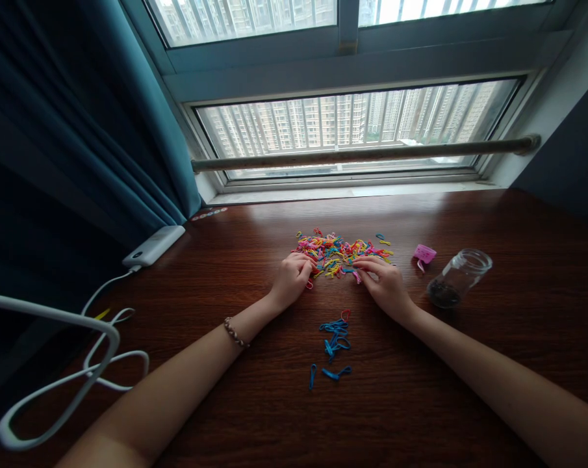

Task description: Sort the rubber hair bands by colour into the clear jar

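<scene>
Touching near-L edge of pile of coloured bands (pixel 325 247) w/ L grip (pixel 292 281), w/ fingers curled in; can't tell if pinching anything, b/c of hidden fingertips. Touching near-R edge of same pile w/ R grip (pixel 384 286), w/ fingers reaching inward & thumb lower; can't tell if pinching a band or only resting there. Whole heap btwn & just beyond both grips, on table (pixel 401 390).

Main risk, prob.: tangling. Lying looped & overlapped, so could drag neighbours along if tugged fast from either grip. Also poss.: picking up two at once, b/c of thin loops, mixed colours & blocked view under fingers.

Re blue bands (pixel 329 349), nearer the body than both grips & roughly midway btwn: could get swept apart if brushed by a low pull-back. Re red band (pixel 345 314) at far end of that group: easily caught up w/ blues if grabbed in a bunch.

Re open glass jar (pixel 462 278) w/ dark contents (pixel 444 296), R of R grip: could tip & spill if bumped by R forearm (pixel 469 357) swinging out. Re pink item (pixel 425 253), btwn jar & R grip, slightly beyond: could be knocked likewise. Re loose yellow band (pixel 384 242) just beyond R grip: could be flicked farther off by stretched fingers. Re white cable (pixel 54 311), well L of L grip: low snag risk unless reaching wide.
</scene>
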`<state>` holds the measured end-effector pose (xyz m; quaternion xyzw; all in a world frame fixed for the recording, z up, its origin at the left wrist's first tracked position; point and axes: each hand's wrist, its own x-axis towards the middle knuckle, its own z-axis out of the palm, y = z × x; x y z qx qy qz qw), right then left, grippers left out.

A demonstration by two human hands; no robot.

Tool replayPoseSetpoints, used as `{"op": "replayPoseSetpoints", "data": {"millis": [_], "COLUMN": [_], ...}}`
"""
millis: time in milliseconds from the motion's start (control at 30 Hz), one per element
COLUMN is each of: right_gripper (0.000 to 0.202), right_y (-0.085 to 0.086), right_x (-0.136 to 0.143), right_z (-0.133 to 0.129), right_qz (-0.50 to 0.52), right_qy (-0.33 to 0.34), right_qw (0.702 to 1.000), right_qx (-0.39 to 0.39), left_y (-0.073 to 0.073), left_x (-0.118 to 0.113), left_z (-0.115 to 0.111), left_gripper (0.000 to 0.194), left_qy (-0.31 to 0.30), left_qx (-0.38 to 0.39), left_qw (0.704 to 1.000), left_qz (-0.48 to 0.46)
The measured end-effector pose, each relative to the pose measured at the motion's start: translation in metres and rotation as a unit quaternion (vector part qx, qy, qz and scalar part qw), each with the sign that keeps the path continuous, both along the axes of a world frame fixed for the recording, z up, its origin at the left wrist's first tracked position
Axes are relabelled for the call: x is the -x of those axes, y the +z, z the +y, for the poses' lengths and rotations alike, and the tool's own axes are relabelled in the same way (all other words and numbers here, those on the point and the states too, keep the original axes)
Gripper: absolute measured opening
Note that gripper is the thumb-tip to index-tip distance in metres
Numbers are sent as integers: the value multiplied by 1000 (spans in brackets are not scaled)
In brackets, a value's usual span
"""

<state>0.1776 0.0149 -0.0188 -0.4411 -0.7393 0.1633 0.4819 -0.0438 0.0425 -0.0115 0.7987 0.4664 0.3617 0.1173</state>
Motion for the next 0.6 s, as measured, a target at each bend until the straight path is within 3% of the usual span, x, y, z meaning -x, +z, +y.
{"op": "replayPoseSetpoints", "data": {"millis": [167,267,333,400,533,600], "right_gripper": [10,13,17,20,17,15], "right_y": [9,17,23,27,27,25], "right_x": [-1,6,12,15,10,5], "right_z": [-5,-15,-23,-28,-23,-16], "right_qz": [100,130,104,66,-26,-102], "right_qy": [-2,114,236,309,295,326], "right_qw": [993,976,947,923,941,931], "right_qx": [57,131,190,220,166,132], "left_y": [0,-4,-7,-9,-9,-8], "left_x": [0,1,3,4,5,4], "left_z": [0,2,3,4,5,5], "left_gripper": [17,7,7,7,10,11], "left_qy": [18,37,56,68,60,54], "left_qx": [-10,1,15,28,40,42], "left_qw": [1000,999,998,996,995,995], "left_qz": [-20,-26,-32,-43,-67,-79]}}
